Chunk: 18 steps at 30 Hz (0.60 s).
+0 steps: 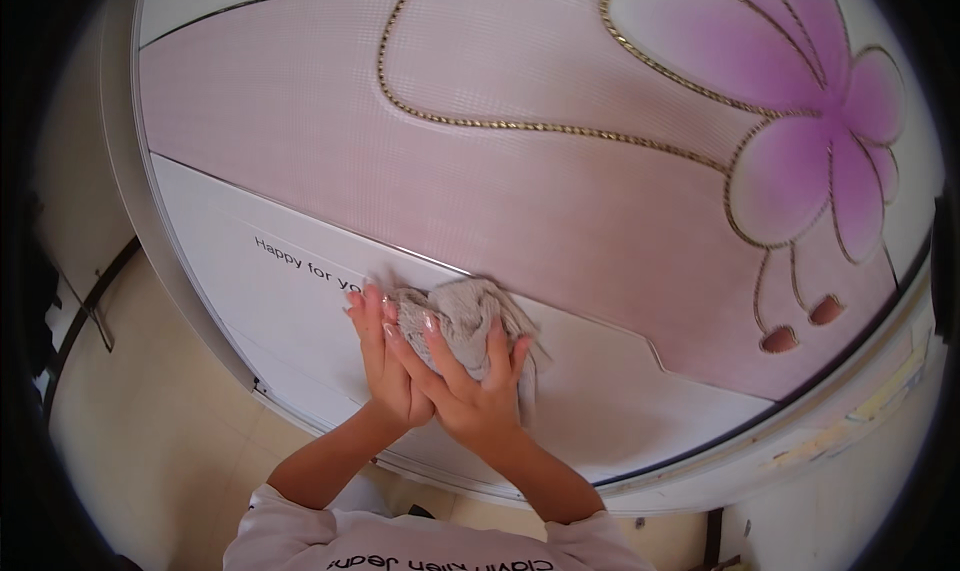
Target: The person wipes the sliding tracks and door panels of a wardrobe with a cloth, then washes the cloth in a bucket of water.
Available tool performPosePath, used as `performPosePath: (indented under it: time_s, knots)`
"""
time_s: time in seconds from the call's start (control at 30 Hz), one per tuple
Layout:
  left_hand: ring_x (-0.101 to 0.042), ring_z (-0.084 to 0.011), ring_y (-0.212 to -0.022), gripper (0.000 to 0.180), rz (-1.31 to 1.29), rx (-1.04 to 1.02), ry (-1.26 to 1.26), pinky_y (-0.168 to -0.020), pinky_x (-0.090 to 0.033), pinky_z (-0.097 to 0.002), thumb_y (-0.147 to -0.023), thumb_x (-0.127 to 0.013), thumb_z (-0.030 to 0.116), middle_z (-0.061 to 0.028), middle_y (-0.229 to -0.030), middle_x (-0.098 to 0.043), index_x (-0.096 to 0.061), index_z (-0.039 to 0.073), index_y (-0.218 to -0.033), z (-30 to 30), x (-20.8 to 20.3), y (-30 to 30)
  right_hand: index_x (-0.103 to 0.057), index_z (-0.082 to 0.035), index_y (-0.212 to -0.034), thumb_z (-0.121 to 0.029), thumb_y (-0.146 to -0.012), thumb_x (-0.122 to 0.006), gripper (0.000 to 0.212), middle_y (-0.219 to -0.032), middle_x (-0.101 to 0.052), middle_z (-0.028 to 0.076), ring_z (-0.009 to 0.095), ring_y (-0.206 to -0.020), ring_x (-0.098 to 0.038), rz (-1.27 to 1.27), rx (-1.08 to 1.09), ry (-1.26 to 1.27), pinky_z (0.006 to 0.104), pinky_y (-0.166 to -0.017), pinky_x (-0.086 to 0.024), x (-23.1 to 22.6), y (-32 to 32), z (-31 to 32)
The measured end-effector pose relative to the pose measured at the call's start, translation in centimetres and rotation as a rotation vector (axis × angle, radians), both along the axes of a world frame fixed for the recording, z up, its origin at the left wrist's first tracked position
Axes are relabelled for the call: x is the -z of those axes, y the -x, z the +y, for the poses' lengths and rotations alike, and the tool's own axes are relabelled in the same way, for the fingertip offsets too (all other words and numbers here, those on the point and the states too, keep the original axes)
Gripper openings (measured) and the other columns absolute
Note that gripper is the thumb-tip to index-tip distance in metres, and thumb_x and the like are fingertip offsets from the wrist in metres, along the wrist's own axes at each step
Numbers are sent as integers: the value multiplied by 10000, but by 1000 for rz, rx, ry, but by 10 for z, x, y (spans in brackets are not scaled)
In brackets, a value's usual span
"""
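A crumpled grey-beige cloth (468,306) rests against the white lower band of a large decorated door panel (500,191). My right hand (475,391) spreads its fingers over the cloth and presses it to the surface. Close by on the left, my left hand (385,366) has its fingers stretched upward along the cloth's left edge; its palm meets the base of my right hand. Some of the dark lettering (300,261) on the white band is hidden behind the left fingertips.
The panel's pink area carries a purple flower design (800,141) with gold rope-like outlines. A pale metal frame (125,151) runs down its left side. Beige floor (150,411) lies at lower left, with a thin bent dark rod (98,316) farther left.
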State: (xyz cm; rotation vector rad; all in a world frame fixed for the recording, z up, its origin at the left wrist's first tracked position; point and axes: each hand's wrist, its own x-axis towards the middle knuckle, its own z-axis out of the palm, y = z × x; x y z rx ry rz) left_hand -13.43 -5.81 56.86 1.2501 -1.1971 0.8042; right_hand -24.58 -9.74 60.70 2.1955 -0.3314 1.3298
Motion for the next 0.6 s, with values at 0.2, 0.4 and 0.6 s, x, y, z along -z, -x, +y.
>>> performPosePath:
  time_s: [0.2,0.4,0.6]
  knots:
    - [-203,-548,-1293,623,-60,82,-283,-1045,-90,-607,-895,-436,179,-356,-1407,-221,-186,-89,-1399,28,-34,-24,-678,-282,-1082,-205,-809,-604,293,-1304,-462,-11,456,-1223,-249,-39,-21,-51,664,-1026,-103,4,-25,14]
    - [-86,-531,-1335,614,-108,103,-263,-1051,-45,-599,-890,-409,205,-327,-1435,-198,-212,-82,-1396,31,-50,-74,-656,-346,-1093,-236,-831,-547,304,-1288,-477,-122,374,-1181,-337,-201,-43,-94,609,-1054,-132,-9,-75,20]
    - [-97,-508,-1347,821,-198,251,-219,-1046,-9,-623,-866,-478,424,-328,-1452,-124,-133,-84,-1411,6,-50,-98,-461,-287,-1266,-322,-812,-630,485,-1338,-408,26,461,-1209,-334,-335,-326,-582,610,-964,-288,36,-76,-9]
